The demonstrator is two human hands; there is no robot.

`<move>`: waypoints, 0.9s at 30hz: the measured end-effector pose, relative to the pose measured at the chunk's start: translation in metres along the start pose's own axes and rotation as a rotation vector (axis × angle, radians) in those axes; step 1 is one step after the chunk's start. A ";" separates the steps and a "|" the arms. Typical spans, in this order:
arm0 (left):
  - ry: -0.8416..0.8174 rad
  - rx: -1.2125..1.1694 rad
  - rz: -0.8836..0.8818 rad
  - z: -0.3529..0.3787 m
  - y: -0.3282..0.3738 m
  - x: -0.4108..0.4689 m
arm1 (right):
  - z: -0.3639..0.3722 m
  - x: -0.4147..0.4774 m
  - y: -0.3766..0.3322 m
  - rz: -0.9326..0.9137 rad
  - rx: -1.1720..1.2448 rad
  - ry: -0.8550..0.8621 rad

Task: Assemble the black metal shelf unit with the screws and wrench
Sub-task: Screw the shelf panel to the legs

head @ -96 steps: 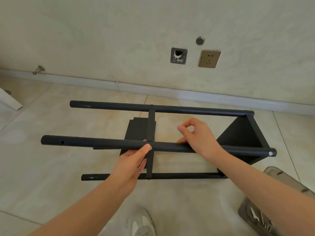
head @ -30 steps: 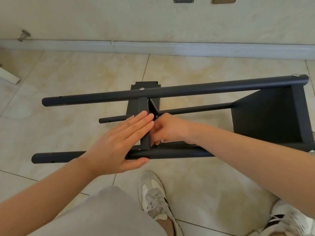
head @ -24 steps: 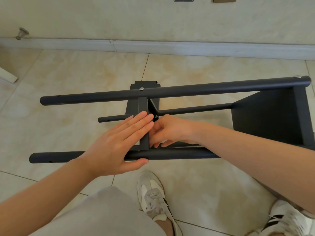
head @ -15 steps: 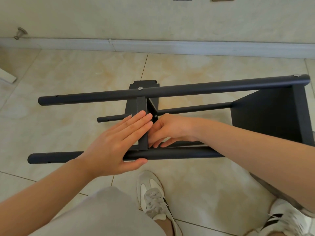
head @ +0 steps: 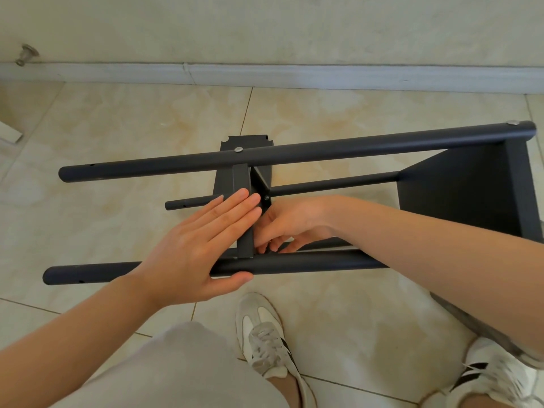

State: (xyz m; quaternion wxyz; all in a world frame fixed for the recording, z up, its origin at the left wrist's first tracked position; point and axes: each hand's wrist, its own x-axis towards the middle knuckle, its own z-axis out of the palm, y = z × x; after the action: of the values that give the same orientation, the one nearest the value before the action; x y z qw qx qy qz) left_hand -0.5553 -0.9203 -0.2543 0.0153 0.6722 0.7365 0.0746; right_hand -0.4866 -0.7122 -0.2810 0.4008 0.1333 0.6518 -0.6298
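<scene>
Left hand (head: 200, 245) is lying flat, fingers straight and together, pressing on the crossbar (head: 240, 179) of the black shelf unit (head: 353, 148), which is lying sideways on the tiled floor (head: 117, 128). Right hand (head: 290, 225) is reaching inside the frame, fingers curling at the joint; can't tell if they're gripping anything. A white baseboard (head: 294, 76) is running behind.

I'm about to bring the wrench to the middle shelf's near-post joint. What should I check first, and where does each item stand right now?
1. Middle shelf braced: the left hand lies flat against its edge strip. Ok.
2. Far post joint: the middle screw shows its head on the post above the shelf. Ok.
3. Near post joint: curled fingers of the right hand cover it, so any screw there is hidden. Cannot tell.
4. End shelf fixed: the end screw shows at the far post's tip. Ok.
5. Wrench ready: none in view. Cannot tell.
</scene>
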 end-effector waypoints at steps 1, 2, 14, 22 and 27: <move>0.000 0.006 0.001 0.000 0.000 0.000 | 0.001 0.001 0.000 0.003 -0.003 0.001; -0.001 0.011 0.002 0.000 0.000 0.000 | 0.001 0.001 0.000 0.005 -0.001 0.001; 0.005 0.011 0.005 0.002 -0.001 -0.001 | -0.002 0.001 0.005 0.015 0.097 -0.041; 0.001 0.012 0.004 0.003 -0.002 -0.002 | -0.004 0.000 0.006 0.019 0.109 -0.066; 0.005 0.001 0.009 0.004 -0.003 -0.001 | 0.000 0.004 0.005 0.026 0.106 -0.028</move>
State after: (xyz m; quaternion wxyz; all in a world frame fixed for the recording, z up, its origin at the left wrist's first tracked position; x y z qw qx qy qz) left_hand -0.5576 -0.9216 -0.2587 0.0127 0.6755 0.7333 0.0763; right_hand -0.4854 -0.7121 -0.2872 0.4103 0.1538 0.6101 -0.6601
